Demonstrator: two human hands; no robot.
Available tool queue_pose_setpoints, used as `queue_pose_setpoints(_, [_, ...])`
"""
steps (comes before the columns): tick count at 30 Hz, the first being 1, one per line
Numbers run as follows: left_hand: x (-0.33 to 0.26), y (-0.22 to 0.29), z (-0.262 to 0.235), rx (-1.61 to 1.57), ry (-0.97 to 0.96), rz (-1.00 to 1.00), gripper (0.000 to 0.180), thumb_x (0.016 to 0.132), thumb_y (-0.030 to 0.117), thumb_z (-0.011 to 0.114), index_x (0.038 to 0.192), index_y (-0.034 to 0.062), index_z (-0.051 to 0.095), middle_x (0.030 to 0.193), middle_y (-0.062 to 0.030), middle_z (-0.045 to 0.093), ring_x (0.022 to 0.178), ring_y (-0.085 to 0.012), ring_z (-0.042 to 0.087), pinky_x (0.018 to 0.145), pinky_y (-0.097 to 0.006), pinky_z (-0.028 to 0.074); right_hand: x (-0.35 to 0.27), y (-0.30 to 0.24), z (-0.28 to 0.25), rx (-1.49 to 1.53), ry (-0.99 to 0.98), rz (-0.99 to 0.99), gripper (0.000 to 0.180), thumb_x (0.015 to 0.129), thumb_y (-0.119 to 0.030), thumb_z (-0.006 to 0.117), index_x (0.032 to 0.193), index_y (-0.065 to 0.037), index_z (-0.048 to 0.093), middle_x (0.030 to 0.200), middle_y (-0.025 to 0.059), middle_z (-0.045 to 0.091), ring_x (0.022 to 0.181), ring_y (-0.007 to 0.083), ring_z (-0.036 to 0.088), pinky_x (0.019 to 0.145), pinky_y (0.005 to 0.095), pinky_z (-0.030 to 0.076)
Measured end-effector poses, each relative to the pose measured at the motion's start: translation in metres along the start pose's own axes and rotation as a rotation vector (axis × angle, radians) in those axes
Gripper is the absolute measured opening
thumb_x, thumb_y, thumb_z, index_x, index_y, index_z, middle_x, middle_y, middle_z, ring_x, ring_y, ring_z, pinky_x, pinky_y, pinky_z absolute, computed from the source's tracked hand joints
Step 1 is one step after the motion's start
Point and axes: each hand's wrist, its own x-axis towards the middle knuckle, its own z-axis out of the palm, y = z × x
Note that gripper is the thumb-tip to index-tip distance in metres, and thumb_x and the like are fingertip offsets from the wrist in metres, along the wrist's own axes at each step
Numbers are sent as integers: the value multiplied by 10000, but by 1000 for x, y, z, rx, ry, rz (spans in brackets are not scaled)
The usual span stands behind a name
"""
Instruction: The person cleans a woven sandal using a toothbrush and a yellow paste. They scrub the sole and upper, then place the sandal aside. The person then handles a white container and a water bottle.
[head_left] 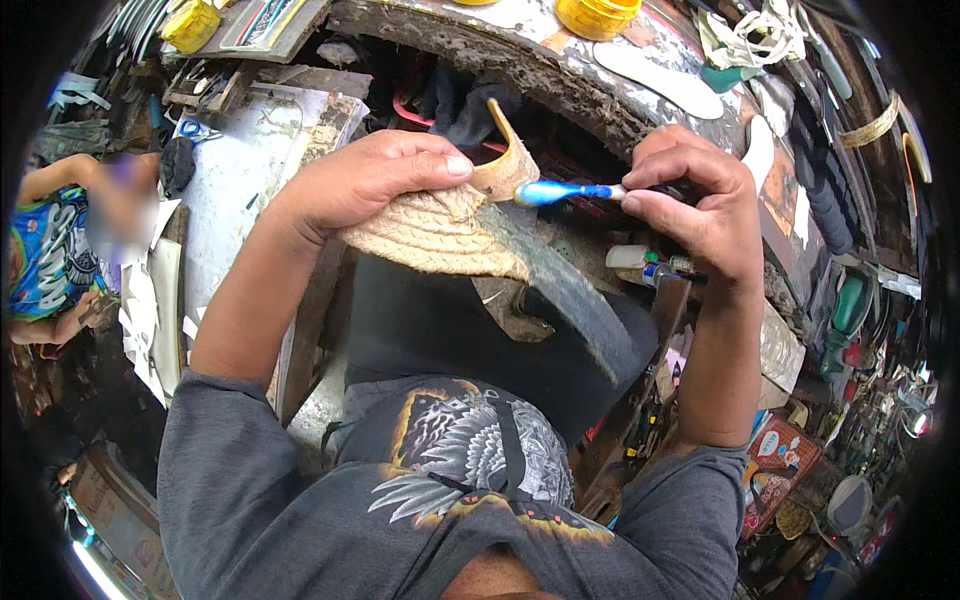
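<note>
Cluttered cobbler-type workshop, crowded bench (470, 40) curving across top of frame. Nearest, bottom centre: person's grey printed shirt (450, 480), both forearms coming up from it.

Left hand (375, 180), centre-left, is clamped over a woven-sided shoe (450, 235), thumb on its top edge; dark sole (570, 290) faces up and slants to lower right, tan heel strip (510, 160) curls upward. Shoe sits mid-frame, held in the air over the lap.

Right hand (690, 200), centre-right, pinches a blue-handled brush (560, 192) between fingertips; handle end meets the shoe by the heel strip. Bristle end is hidden in the fingers.

Step in hand, as I judge it: working the brush along the upper/sole join, likely gluing or cleaning. Next move probably needs the shoe held steady and the brush kept on the seam.

Just beyond, a small bottle (640, 262) lies under the right hand. Farther: yellow tub (598, 15) top centre, white insole (655, 75) beside it, grimy board (240, 170) upper left, another person (60, 250) at left edge.
</note>
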Motion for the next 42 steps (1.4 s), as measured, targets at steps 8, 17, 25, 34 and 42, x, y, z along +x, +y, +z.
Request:
queue_pose_setpoints(8, [-9,26,20,235,-29,10,411,1001,364,673,1140,-20,727,1005,-55,743,946,-98,667,846,-255,513,-11,-8,5,-41,-60,-113,126,754,-19,817,848,-16,734,797,69,660,746,174,620,651,296,449])
queue_pose_setpoints(17, [-13,37,27,346,2,13,450,969,418,700,1099,-9,749,933,-51,743,878,-95,653,797,-261,502,-16,-11,11,-60,-51,-125,134,741,-11,821,839,-24,730,799,68,661,748,178,624,648,300,451])
queue_pose_setpoints(25, [-13,40,27,417,-21,43,482,963,418,699,1156,-24,726,968,-77,741,911,-117,657,823,-270,502,-15,-12,17,-85,-58,-119,130,740,-17,819,835,-26,730,794,68,653,737,182,627,639,303,455])
queue_pose_setpoints(34, [-17,38,25,417,-44,27,537,946,433,714,1202,-39,705,1030,-123,753,964,-160,690,858,-290,521,-14,-24,20,-145,-72,-85,127,711,-8,797,812,-4,719,784,67,635,705,167,609,611,286,443])
queue_pose_setpoints(42, [-21,43,26,471,-105,8,560,933,450,721,1204,-40,695,1021,-127,748,964,-181,692,850,-302,521,-14,-35,21,-219,-58,-97,152,694,-29,805,811,-2,711,810,82,639,729,176,633,635,291,480])
